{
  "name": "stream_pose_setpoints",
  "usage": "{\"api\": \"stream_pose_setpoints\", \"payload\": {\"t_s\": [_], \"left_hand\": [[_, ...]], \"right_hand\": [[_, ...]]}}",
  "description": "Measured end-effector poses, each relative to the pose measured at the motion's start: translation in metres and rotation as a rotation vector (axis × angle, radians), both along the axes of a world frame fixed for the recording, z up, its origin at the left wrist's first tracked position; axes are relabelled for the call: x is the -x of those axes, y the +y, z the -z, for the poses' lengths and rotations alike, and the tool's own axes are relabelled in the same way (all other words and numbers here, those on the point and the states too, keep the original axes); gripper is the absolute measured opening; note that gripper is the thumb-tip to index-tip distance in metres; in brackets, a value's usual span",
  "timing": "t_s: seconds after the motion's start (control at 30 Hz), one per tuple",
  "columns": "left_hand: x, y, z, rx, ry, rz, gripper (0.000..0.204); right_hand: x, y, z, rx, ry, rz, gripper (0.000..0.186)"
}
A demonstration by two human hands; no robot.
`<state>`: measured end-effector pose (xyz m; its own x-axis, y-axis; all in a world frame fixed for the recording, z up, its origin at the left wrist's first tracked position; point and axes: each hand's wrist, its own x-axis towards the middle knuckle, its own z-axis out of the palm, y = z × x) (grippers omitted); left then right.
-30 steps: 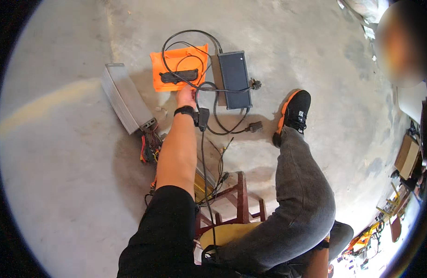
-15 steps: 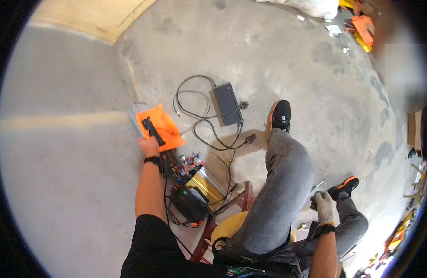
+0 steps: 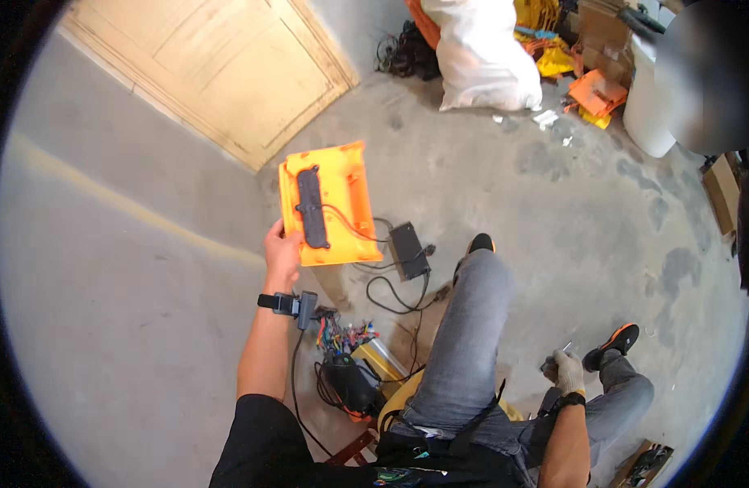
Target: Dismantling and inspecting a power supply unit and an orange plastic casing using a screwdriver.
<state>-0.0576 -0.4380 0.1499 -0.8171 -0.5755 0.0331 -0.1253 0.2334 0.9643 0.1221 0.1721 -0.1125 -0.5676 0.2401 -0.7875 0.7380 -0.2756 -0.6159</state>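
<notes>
My bare left hand (image 3: 283, 252) grips the lower left edge of an orange plastic panel (image 3: 350, 175), raised above the floor. A long black part (image 3: 311, 207) is fixed along the panel, and a thin cable runs from it. A grey device on a black strap (image 3: 285, 304) sits on my left wrist. My right hand (image 3: 568, 372), in a pale glove, is curled closed near my right knee; what it holds, if anything, is hidden. Just beyond it shows a thin screwdriver shank (image 3: 567, 347), apparently on the floor.
A black power adapter (image 3: 409, 250) with cables lies on the floor. Bundled coloured wires (image 3: 342, 333), a gold metal box (image 3: 378, 358) and a black case (image 3: 350, 386) are beside my seat. Farther off are a cream door (image 3: 228, 65), a white sack (image 3: 488, 57) and orange pieces (image 3: 598, 91).
My left hand has lifted the orange panel upward and turned it, so its face with the black part shows more fully. The view has tilted up. My right hand stays near my knee.
</notes>
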Motion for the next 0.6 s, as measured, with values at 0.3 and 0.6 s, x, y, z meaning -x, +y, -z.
{"api": "stream_pose_setpoints", "payload": {"t_s": [0.3, 0.6], "left_hand": [[0.011, 0.181, -0.074, -0.338, 0.266, 0.501, 0.041], [-0.030, 0.338, -0.044, -0.349, 0.099, 0.799, 0.044]], "right_hand": [[0.064, -0.045, -0.191, 0.019, 0.570, 0.080, 0.035], [0.069, -0.047, -0.303, -0.481, 0.941, -0.031, 0.053]]}}
